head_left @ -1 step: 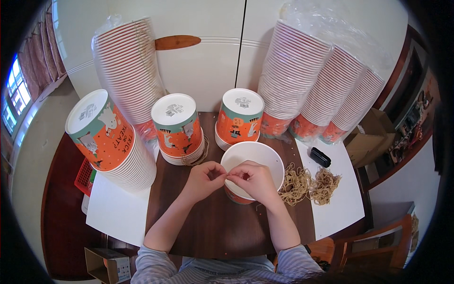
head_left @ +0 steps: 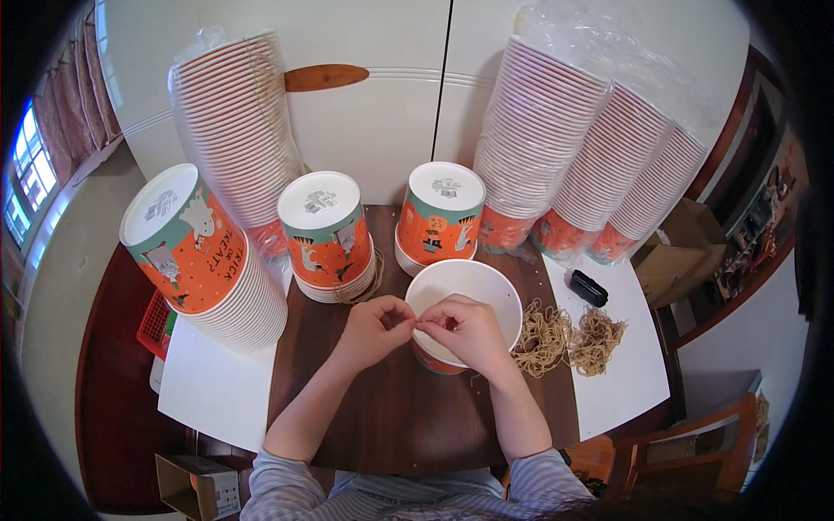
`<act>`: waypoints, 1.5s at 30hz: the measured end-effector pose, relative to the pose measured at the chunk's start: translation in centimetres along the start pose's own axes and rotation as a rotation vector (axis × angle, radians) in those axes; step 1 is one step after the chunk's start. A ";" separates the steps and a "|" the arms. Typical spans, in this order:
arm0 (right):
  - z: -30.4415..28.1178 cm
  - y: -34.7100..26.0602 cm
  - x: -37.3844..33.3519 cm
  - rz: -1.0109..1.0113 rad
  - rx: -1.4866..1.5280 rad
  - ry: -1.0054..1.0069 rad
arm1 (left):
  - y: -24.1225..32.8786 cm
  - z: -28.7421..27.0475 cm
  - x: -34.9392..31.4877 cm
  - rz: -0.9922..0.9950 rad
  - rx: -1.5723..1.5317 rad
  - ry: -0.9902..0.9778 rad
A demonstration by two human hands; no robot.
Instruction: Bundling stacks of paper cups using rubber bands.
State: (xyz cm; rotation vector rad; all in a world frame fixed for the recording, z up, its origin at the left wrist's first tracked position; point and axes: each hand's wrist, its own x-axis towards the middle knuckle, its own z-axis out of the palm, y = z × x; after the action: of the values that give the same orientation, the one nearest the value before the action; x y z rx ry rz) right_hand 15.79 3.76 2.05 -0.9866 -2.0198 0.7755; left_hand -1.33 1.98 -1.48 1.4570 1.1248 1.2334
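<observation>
Left hand (head_left: 382, 330) and right hand (head_left: 462, 328) meet, thumbs and fingers pinched narrow, at the near-left rim of an upright cup (head_left: 478, 280) on the brown table (head_left: 391, 417); whether they grip anything I cannot tell. Just right lie two twine bundles (head_left: 543, 340), then a black object (head_left: 588, 287). Beyond stand three upturned stacks (head_left: 326, 252); farther, bagged stacks (head_left: 543, 139) before white doors (head_left: 382, 39).

Left hand (head_left: 375, 330) and right hand (head_left: 469, 330) — thumbs and forefingers pinched
Fingertips (head_left: 408, 326) nearly meet; bare forearms (head_left: 317, 401) slant inward.
</observation>
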 end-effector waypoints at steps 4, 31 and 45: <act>0.4 0.4 0.0 -0.023 -0.054 -0.023 | 0.6 -0.3 0.0 -0.038 0.083 0.023; 0.9 -0.1 -0.2 -0.069 -0.104 -0.012 | 0.1 -1.4 0.5 -0.138 -0.099 -0.189; 0.8 0.0 -0.2 -0.019 -0.082 -0.016 | 1.7 -0.8 -0.2 0.084 0.251 -0.036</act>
State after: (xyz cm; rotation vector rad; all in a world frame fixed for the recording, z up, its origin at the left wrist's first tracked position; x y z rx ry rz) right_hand 15.19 3.46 1.55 -1.0091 -2.0858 0.6981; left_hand -2.00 1.56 0.20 1.7223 1.2385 1.1492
